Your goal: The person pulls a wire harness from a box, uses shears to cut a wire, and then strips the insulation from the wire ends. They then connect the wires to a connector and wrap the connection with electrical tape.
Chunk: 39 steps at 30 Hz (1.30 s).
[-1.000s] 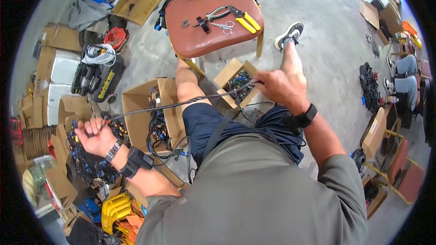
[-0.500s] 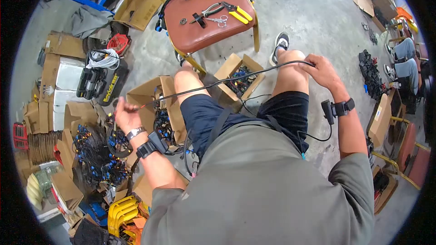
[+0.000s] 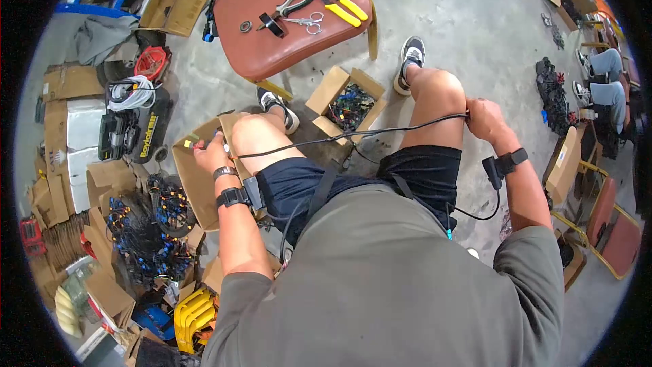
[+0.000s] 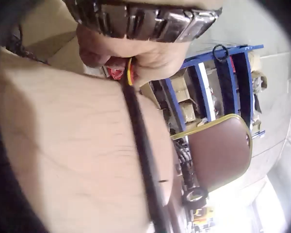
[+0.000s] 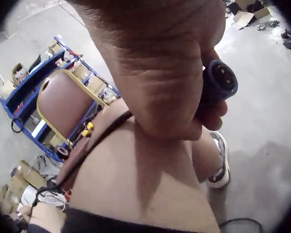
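Note:
A dark cable (image 3: 326,138) runs across the person's thighs from one hand to the other. Its left end, with red and yellow wires (image 4: 130,73), is held in the curled fingers of the left hand (image 3: 212,156), beside the left knee. At the right knee the right hand (image 3: 485,121) grips the other end. In the right wrist view a round connector with metal pins (image 5: 222,80) sticks out between the right hand's (image 5: 160,73) thumb and fingers.
Pliers, scissors and a yellow-handled cutter (image 3: 346,10) lie on a brown chair seat (image 3: 272,51). A small carton (image 3: 326,88) of cables stands between the feet. Cartons and a cable heap (image 3: 146,238) are at left, more chairs (image 3: 601,211) at right.
First the right hand moved out to the right, stretching the cable. Since then the left hand has come inward to the left knee, and the cable now lies lower across the thighs.

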Each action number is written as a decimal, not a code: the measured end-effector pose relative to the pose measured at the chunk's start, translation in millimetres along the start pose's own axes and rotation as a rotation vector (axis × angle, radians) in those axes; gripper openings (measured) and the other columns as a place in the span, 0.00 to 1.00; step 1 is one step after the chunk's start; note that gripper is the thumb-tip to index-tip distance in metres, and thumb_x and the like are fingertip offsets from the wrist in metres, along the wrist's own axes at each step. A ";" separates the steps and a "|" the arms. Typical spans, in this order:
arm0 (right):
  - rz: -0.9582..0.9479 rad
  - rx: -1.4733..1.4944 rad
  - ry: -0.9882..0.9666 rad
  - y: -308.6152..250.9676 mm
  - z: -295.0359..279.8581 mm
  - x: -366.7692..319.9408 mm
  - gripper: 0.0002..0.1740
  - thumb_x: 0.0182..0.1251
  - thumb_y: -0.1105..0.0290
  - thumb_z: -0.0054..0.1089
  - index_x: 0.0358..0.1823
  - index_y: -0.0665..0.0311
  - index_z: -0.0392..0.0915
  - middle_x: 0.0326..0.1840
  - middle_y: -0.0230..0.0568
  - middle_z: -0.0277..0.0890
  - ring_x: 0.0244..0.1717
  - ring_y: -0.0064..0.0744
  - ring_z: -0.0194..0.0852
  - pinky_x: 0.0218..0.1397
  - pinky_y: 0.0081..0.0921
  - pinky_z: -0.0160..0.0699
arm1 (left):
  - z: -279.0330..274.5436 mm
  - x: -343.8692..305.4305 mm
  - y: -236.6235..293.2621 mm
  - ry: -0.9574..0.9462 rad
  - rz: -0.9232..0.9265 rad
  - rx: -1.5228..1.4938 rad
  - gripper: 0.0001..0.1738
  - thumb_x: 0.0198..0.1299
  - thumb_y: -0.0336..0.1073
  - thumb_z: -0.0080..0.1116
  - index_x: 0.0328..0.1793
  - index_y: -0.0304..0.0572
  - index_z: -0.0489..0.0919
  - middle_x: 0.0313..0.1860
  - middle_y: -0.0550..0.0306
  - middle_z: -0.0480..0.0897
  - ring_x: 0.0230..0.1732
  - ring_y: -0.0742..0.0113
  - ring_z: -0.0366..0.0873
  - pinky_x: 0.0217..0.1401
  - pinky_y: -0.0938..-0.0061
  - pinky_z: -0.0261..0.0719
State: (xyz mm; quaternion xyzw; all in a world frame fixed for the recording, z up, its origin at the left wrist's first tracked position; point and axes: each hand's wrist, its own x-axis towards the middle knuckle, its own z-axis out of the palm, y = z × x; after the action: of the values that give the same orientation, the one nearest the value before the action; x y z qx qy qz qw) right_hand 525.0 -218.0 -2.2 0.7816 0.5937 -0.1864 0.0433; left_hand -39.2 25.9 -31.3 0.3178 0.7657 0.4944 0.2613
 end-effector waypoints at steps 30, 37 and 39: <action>-0.048 0.558 -0.309 -3.5 28.9 26.4 0.18 0.57 0.65 0.68 0.49 0.59 0.81 0.50 0.53 0.81 0.55 0.57 0.76 0.55 0.43 0.78 | -42.7 39.2 -77.2 -0.155 -0.009 0.177 0.22 0.50 0.21 0.68 0.52 0.37 0.74 0.45 0.49 0.82 0.39 0.60 0.81 0.42 0.66 0.84; -0.049 0.476 -0.269 4.4 32.6 24.9 0.18 0.59 0.62 0.65 0.49 0.60 0.82 0.49 0.55 0.82 0.55 0.59 0.76 0.56 0.44 0.78 | -18.1 21.9 -54.7 -0.067 -0.011 0.220 0.23 0.44 0.17 0.68 0.49 0.34 0.75 0.42 0.50 0.81 0.39 0.64 0.80 0.41 0.68 0.83; -0.066 0.543 -0.220 -1.8 27.7 18.9 0.18 0.59 0.65 0.64 0.50 0.62 0.81 0.51 0.57 0.81 0.57 0.59 0.75 0.56 0.43 0.78 | -22.4 35.9 -78.7 -0.061 0.032 0.176 0.22 0.41 0.19 0.69 0.45 0.36 0.77 0.39 0.55 0.82 0.37 0.66 0.79 0.43 0.70 0.81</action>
State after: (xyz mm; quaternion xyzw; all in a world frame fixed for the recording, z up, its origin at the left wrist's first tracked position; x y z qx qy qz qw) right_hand 520.9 -208.2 -34.1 0.7201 0.5388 -0.4233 -0.1097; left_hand -96.9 15.1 -98.7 0.3669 0.7927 0.4193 0.2475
